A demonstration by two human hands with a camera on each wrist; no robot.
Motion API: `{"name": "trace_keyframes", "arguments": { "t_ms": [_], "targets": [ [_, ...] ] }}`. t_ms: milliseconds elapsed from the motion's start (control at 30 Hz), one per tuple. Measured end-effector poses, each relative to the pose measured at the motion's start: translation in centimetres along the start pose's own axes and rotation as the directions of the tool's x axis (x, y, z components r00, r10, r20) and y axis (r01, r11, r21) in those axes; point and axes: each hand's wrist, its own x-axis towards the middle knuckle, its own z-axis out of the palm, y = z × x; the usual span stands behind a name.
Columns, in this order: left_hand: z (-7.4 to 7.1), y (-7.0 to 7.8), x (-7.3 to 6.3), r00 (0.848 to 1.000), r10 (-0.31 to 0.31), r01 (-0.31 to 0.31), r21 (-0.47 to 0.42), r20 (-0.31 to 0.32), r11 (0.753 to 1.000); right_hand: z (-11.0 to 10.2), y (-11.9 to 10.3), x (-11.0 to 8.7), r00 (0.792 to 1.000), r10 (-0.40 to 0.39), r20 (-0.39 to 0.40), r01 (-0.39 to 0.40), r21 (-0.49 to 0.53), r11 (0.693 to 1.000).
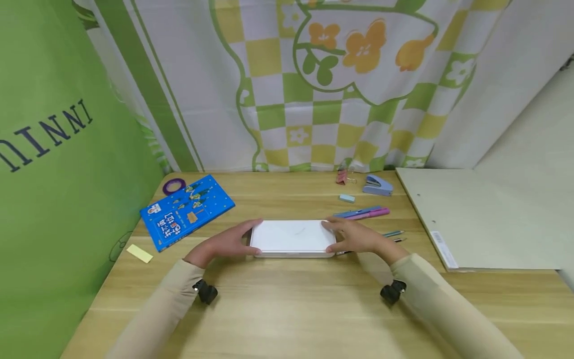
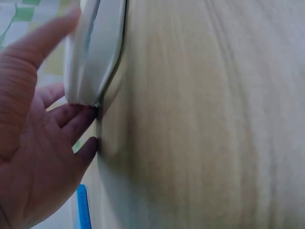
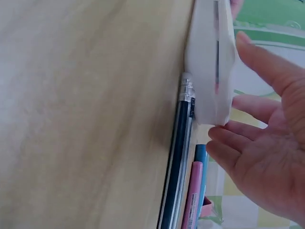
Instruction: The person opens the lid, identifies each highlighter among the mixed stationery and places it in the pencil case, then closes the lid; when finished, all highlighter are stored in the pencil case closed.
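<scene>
A white rectangular pencil case (image 1: 291,237) lies flat on the wooden table, its lid on top. A narrow dark slit runs between lid and base in the right wrist view. My left hand (image 1: 230,242) holds the left end, thumb at the near corner and a finger at the far corner. On the right end my right hand (image 1: 356,237) holds the case the same way, thumb near and fingers behind. Striped pencils (image 3: 178,152) with metal ends lie against the right end of the case, below the right hand.
Right of the case lie pink and blue pens (image 1: 363,213), an eraser (image 1: 347,198), a stapler (image 1: 377,185), a binder clip (image 1: 342,177) and a large pale board (image 1: 489,219). On the left are a blue book (image 1: 187,212), purple tape (image 1: 174,186) and yellow sticky notes (image 1: 140,253).
</scene>
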Motion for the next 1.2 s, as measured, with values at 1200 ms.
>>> {"name": "trace_keyframes", "arguments": {
  "t_ms": [1200],
  "targets": [
    [-1.2,-0.8,0.8,0.999,-0.051,0.049,-0.25,-0.003,0.967,5.0,-4.2,2.5,0.941,-0.216,-0.262,0.205,-0.068,0.976]
  ]
}}
